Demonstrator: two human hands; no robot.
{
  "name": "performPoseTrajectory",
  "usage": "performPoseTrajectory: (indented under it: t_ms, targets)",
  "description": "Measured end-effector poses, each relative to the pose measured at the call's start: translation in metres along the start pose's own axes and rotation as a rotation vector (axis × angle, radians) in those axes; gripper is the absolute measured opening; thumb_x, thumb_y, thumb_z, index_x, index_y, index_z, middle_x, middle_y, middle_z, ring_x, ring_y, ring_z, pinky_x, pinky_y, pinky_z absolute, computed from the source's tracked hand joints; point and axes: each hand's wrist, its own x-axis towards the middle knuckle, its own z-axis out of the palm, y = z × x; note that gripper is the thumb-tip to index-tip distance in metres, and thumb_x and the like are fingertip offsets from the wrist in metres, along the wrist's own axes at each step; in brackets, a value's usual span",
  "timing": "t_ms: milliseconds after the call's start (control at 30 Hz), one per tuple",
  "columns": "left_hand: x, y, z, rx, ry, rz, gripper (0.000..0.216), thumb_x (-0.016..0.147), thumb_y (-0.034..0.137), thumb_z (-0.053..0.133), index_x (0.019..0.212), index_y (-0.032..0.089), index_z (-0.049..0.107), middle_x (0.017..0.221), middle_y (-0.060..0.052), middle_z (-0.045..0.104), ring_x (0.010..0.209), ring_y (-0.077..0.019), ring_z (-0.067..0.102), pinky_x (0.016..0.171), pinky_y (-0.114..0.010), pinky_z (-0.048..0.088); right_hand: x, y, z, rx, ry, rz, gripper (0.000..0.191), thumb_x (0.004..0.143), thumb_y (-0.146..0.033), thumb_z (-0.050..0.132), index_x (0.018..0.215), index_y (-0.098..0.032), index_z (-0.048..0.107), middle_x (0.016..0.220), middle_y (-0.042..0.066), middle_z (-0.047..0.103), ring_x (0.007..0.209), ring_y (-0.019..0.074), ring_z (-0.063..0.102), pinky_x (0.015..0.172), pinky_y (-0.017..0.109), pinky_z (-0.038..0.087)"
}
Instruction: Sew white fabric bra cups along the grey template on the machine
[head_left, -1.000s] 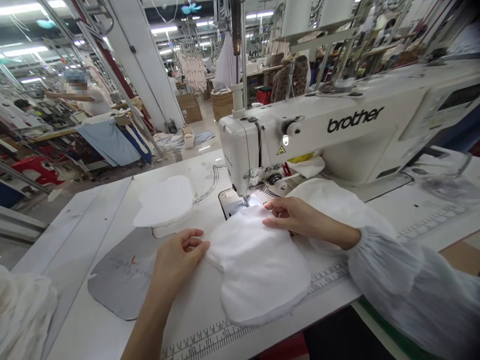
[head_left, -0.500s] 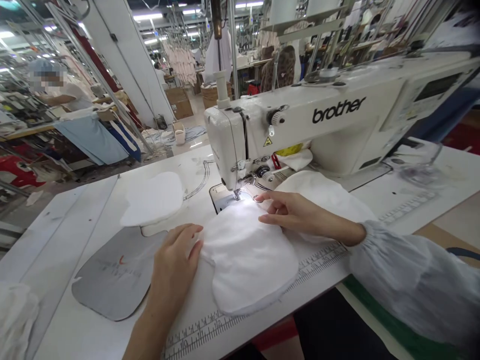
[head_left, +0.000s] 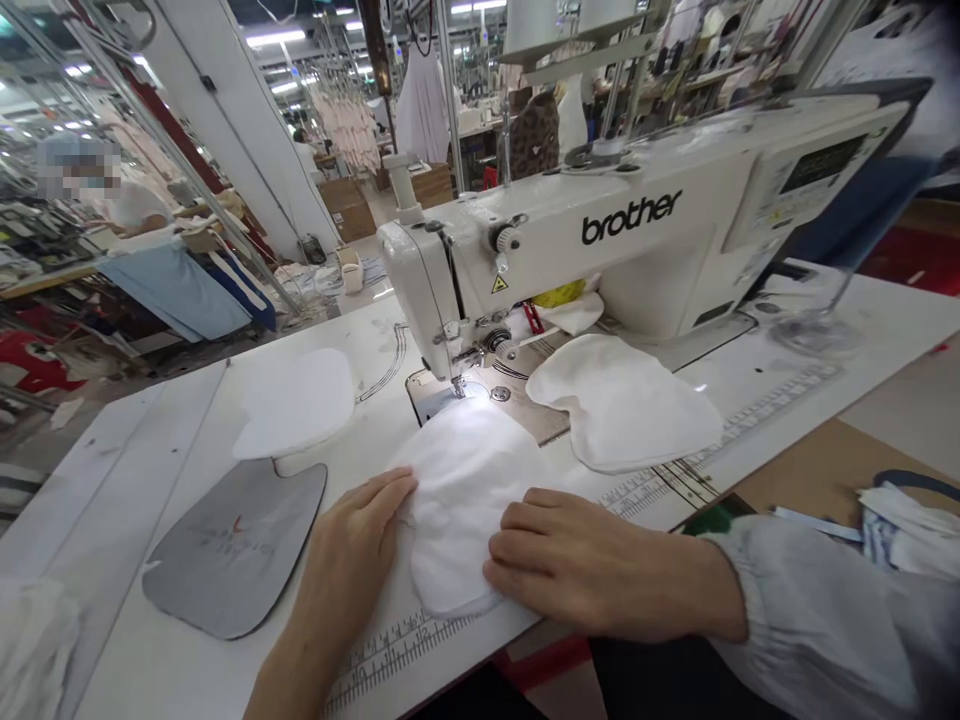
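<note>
- White fabric piece: near the sewing machine, on the worktop.
- Left hand: flat, fingers open, pressing its left edge.
- Right hand: flat, open, on its near right.

White fabric piece: rounded, lobed outline, soft matte surface, a few shallow creases. It lay flat on the white table. Its far edge sat brightly lit just below the presser foot, and its near edge overlapped the printed ruler strip. The left hand rested flat on its left edge. The right hand lay flat over its lower right part.
</note>
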Motion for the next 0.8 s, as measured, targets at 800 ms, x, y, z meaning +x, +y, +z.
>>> performPoseTrajectory:
  t_ms: [800]
  targets:
    - [-0.03, 0.013, 0.025, 0.273, 0.016, 0.128, 0.055, 0.095, 0.037, 0.037, 0.146, 0.019, 0.033, 0.146, -0.013, 0.048, 0.128, -0.029, 0.052, 0.095, -0.046, 0.041, -0.022, 0.005, 0.011, -0.006, 0.149, 0.036, 0.027, 0.099, -0.013, 0.044, 0.086, -0.012, 0.068, 0.079, 0.003, 0.064, 0.073, 0.0153, 0.053, 0.062, 0.031, 0.038]
